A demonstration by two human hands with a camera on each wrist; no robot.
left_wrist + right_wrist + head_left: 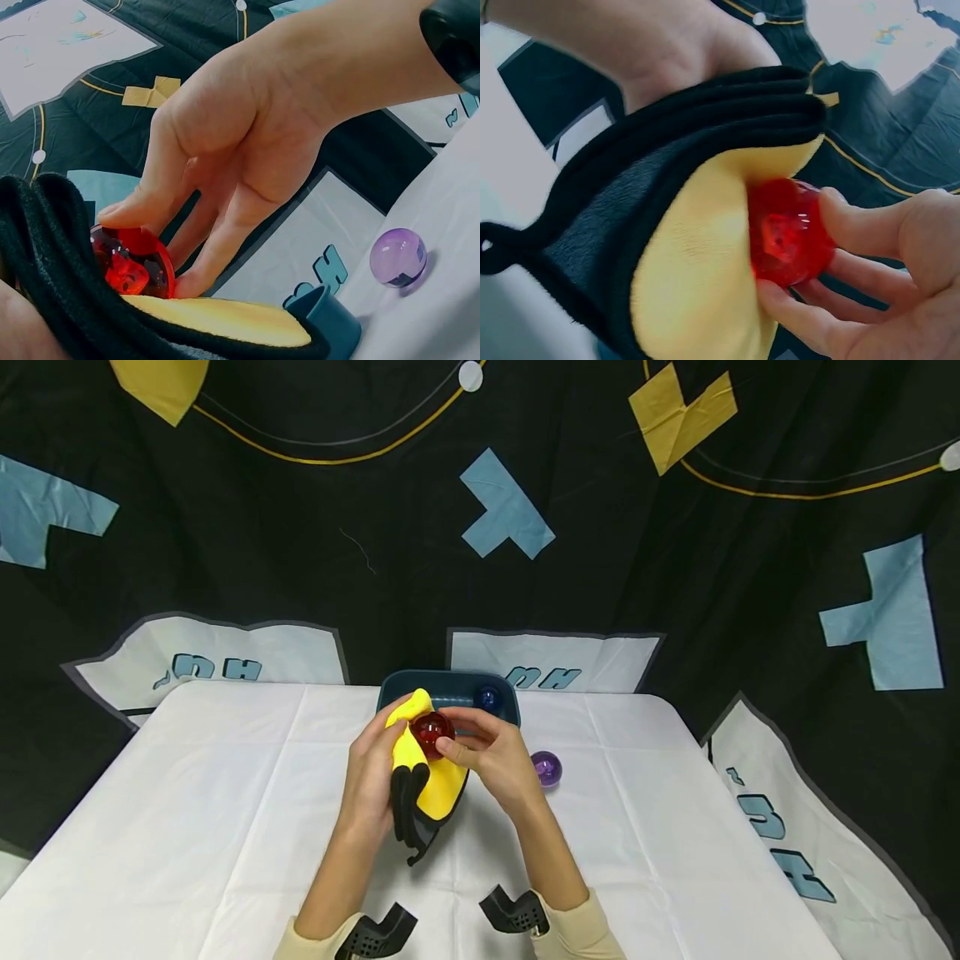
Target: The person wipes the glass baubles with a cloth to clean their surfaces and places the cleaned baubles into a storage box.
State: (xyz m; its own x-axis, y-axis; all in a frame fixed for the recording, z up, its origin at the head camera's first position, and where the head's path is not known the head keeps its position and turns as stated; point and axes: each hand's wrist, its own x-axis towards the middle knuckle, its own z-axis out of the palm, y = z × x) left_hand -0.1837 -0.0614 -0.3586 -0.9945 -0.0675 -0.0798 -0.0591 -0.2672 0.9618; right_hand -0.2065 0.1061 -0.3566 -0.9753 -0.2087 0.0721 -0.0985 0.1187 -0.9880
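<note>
Two grips are noted: the right hand (491,756) pinches a red ball (431,732) between thumb and fingers; the left hand (367,772) grips a folded yellow-and-black cloth (442,789). Ball touches cloth, both held above the white table (225,793). Step in hand, as judged: wiping the ball. Next move appears to call for turning it against the cloth, pinch kept firm, since it looks slick. Beyond, a blue ball (488,697) sits inside the tray (442,678); a purple ball (547,768) rests outside, to the right.
</note>
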